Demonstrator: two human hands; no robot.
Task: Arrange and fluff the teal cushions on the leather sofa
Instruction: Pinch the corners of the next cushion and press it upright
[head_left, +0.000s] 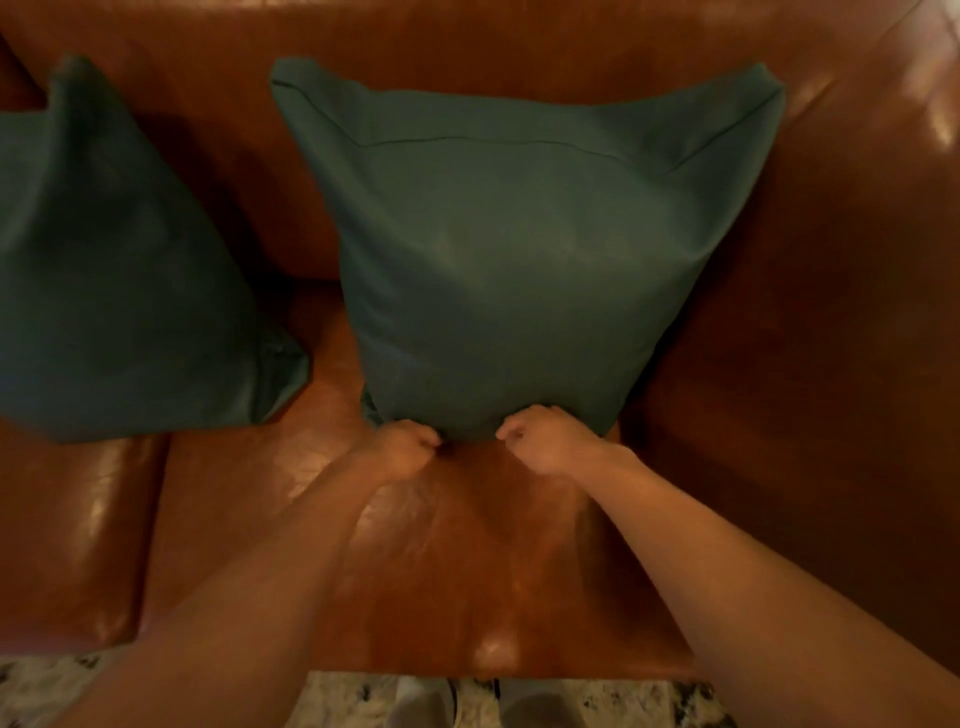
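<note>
Head view:
Cushion in hand: teal cushion (519, 249) stands against the sofa (519, 31) back, centre frame.
Hands: left hand (402, 449) and right hand (543, 439) at 6 o'clock of it, fingers curled, pinching its lower edge.
Second cushion (119, 291): 9 o'clock, leaning, slumped.
Risk: a hard tug on that thin hem may slide the cushion off the slick seat or bunch its filling low.

Glossy leather sofa (779, 364); matt cloth cushions (509, 260).

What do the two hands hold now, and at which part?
Both the left hand and right hand grip the right cushion at its bottom edge.
</note>
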